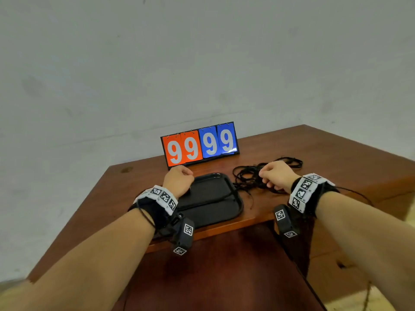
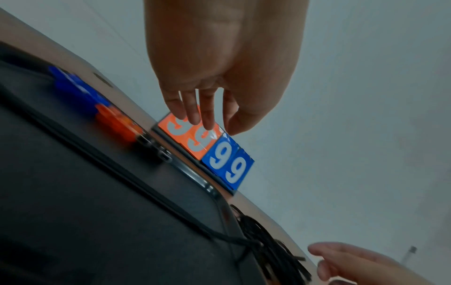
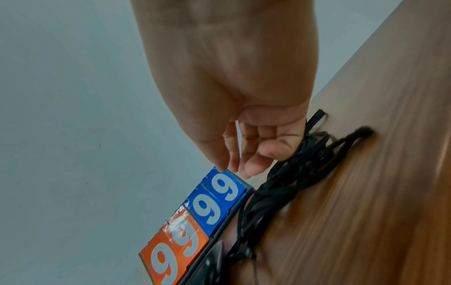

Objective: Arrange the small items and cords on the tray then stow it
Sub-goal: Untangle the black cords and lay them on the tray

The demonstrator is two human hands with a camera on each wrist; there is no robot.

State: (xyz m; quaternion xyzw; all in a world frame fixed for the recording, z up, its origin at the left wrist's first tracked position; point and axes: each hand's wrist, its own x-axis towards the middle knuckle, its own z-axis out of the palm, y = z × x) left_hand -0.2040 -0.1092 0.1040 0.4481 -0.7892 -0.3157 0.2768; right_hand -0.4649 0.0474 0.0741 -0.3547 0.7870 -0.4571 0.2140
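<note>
A black tray (image 1: pixel 239 209) lies near the table's front edge, with one black cord (image 1: pixel 224 197) running across it. My left hand (image 1: pixel 178 179) hovers over the tray's far left corner, and in the left wrist view its fingers (image 2: pixel 192 115) hang loose and hold nothing. Below them a blue piece (image 2: pixel 73 84), an orange piece (image 2: pixel 114 117) and small metal-ended parts (image 2: pixel 158 152) sit along the tray's far edge (image 2: pixel 195 177). To the right, a tangle of black cords (image 1: pixel 247 176) lies on the table. My right hand (image 1: pixel 276 173) hangs over it with fingers (image 3: pixel 249 164) loosely bent and empty.
A flip scoreboard (image 1: pixel 199 144) reading 9999 stands behind the tray. More cord loops (image 1: pixel 289 163) reach toward the back right of the brown table (image 1: pixel 325 153). A darker wooden surface (image 1: pixel 224 270) lies lower, in front of the table's front edge.
</note>
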